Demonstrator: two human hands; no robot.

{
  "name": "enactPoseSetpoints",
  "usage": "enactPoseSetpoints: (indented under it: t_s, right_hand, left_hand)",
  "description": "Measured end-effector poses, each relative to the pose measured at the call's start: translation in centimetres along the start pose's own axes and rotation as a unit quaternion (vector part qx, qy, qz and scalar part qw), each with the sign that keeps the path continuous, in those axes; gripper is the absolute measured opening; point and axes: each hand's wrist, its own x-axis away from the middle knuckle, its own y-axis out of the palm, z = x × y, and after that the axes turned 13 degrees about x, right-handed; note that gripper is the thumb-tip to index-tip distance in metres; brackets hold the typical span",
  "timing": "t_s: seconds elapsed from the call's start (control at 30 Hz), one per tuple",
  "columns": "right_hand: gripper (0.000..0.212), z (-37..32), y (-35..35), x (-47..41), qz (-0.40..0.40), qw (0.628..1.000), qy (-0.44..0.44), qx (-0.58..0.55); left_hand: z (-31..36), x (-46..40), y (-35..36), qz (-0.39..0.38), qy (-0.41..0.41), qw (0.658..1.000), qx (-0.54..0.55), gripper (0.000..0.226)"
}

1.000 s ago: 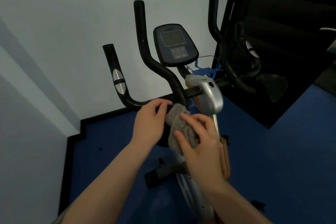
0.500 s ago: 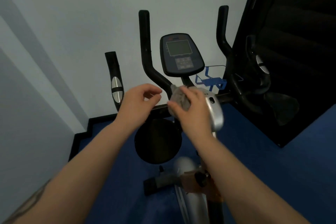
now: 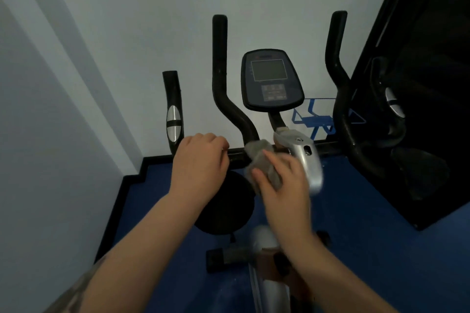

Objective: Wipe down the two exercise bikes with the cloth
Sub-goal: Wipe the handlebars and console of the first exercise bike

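An exercise bike (image 3: 300,160) stands in front of me, with black handlebars (image 3: 223,99), a dark console (image 3: 272,79) and a silver stem cover. My right hand (image 3: 284,183) presses a grey cloth (image 3: 262,162) against the handlebar base, just left of the silver cover. My left hand (image 3: 198,162) is curled around the horizontal handlebar tube to the left of the cloth. The bike's lower frame is partly hidden behind my forearms. Only one bike is in view.
A pale wall stands close behind the bike, with a corner on the left. A black panel (image 3: 419,84) rises on the right. A blue wire holder (image 3: 312,117) sits behind the console. The floor (image 3: 368,249) is blue with a black skirting edge.
My right hand carried the cloth up from below the handlebar base onto it, beside the silver cover. My left hand stayed by the bar. The view tilted downward.
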Motion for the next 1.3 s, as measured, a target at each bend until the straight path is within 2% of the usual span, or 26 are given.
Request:
enactPoseSetpoints:
  t_s: [0.1, 0.17, 0.27, 0.33, 0.43, 0.53, 0.63, 0.73, 0.87, 1.0, 1.1, 1.2, 1.3]
  right_hand:
    - [0.044, 0.3, -0.4, 2.9, 0.004, 0.999, -0.034, -0.010]
    - [0.045, 0.3, -0.4, 0.6, -0.007, 0.999, -0.052, -0.005]
    - [0.043, -0.2, -0.2, -2.9, -0.018, 1.000, 0.011, -0.008]
    - [0.043, -0.2, 0.3, -1.8, 0.006, 0.999, 0.041, -0.024]
    - [0.042, 0.0, 0.4, 1.8, 0.031, 0.999, 0.020, -0.033]
    - [0.041, -0.2, 0.6, -1.3, 0.014, 0.999, -0.024, 0.016]
    - [0.039, -1.4, 1.1, -5.2, -0.010, 1.000, -0.014, 0.025]
    - [0.039, -0.8, 0.7, -2.5, 0.005, 1.000, -0.001, 0.016]
    - [0.038, 0.3, 0.0, 0.4, 0.005, 0.999, 0.024, -0.025]
    - [0.035, -1.4, 1.0, -6.5, -0.019, 0.999, 0.011, 0.025]
    - [0.037, -1.4, 0.9, -4.8, -0.002, 1.000, 0.012, 0.028]
    - [0.038, -0.3, 0.2, -1.0, 0.008, 0.999, -0.008, 0.031]
    - [0.035, -1.1, 1.2, -4.6, -0.007, 0.995, -0.045, 0.087]
  left_hand:
    - [0.6, 1.9, 0.3, 0.022, 0.011, 0.999, -0.021, 0.013]
    - [0.7, 2.5, 0.5, 0.029, 0.007, 0.999, -0.012, 0.015]
    - [0.7, 2.2, 0.3, 0.031, -0.024, 0.999, 0.018, 0.020]
    - [0.6, 2.0, 0.1, 0.040, -0.044, 0.997, 0.046, 0.020]
    - [0.4, 2.1, 0.0, 0.049, -0.062, 0.995, 0.064, 0.023]
    - [0.1, 1.9, 0.2, 0.036, -0.067, 0.995, 0.066, 0.029]
    - [0.2, 1.9, 0.0, 0.046, -0.063, 0.994, 0.077, 0.024]
    - [0.6, 2.3, -0.3, 0.072, -0.044, 0.991, 0.101, 0.018]
    - [0.7, 2.8, -0.3, 0.074, -0.070, 0.982, 0.159, 0.012]
    - [0.5, 2.9, -0.3, 0.093, -0.081, 0.974, 0.190, 0.013]
    - [0.6, 2.9, -0.4, 0.075, -0.079, 0.980, 0.166, 0.009]
    - [0.4, 2.8, -0.2, 0.062, -0.113, 0.978, 0.165, 0.006]
    - [0.2, 2.7, 0.2, 0.049, -0.116, 0.981, 0.147, 0.013]
